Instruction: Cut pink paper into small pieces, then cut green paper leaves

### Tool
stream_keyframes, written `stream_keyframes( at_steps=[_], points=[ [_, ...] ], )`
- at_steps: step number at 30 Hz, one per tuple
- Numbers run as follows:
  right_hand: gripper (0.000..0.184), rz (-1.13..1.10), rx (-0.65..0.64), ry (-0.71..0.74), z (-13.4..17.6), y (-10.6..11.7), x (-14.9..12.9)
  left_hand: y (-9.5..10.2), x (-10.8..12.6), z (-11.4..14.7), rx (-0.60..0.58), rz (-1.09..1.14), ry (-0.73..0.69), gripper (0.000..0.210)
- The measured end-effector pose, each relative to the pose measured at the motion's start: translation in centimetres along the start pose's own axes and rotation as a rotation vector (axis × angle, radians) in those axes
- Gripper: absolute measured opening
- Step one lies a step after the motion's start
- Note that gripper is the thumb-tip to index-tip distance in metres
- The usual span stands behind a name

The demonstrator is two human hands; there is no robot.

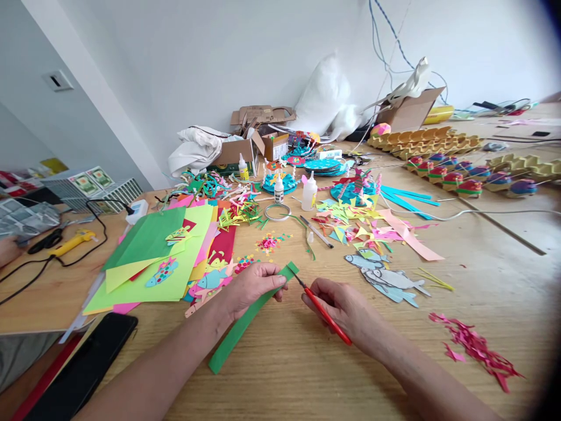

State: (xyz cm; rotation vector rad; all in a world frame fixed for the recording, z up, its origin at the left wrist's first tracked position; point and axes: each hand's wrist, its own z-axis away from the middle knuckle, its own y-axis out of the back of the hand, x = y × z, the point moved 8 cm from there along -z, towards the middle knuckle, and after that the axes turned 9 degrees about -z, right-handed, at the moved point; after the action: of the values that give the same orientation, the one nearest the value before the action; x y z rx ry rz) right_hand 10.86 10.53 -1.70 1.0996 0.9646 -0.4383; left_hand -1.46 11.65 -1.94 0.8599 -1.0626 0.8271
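Between the thumb and fingers of my left hand (pixel 259 283) is a long green paper strip (pixel 245 327), its lower end slanting down toward me. My right hand (pixel 339 307) is closed round red-handled scissors (pixel 326 316). The blade tips meet the upper end of the strip; whether they cut into it I cannot tell. Grey and blue paper fish (pixel 390 278) lie to the right of my right hand. Beyond my left hand are small colourful paper bits (pixel 268 242) and, to its left, several decorated paper fish (pixel 214 278).
Coloured paper sheets (pixel 144 245) are stacked at left, with a black phone (pixel 83 368) nearer me. Glue bottles (pixel 309 193) stand mid-table. Paper scraps (pixel 350 219) and pink-red shreds (pixel 475 348) lie at right. Another person's hand (pixel 7 251) shows at the far left, near a yellow glue gun (pixel 72 242).
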Motion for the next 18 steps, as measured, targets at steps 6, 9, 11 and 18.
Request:
stream_keyframes(
  at_steps=[6,9,11,18],
  points=[
    [0.033,0.035,-0.01,-0.021,-0.01,-0.08,0.37,-0.2,-0.65,-0.17,-0.028,0.077,0.025,0.021],
    [0.031,0.049,-0.012,-0.023,-0.01,-0.08,0.31,-0.2,-0.83,-0.24,-0.029,0.08,0.026,0.021],
    [0.031,0.038,-0.008,-0.032,-0.01,-0.06,0.31,-0.11,-0.96,-0.28,-0.021,0.075,0.027,0.022],
    [0.032,-0.071,0.002,-0.063,0.12,0.19,0.51,0.15,-0.7,-0.19,0.001,0.021,0.009,0.021]
  ],
)
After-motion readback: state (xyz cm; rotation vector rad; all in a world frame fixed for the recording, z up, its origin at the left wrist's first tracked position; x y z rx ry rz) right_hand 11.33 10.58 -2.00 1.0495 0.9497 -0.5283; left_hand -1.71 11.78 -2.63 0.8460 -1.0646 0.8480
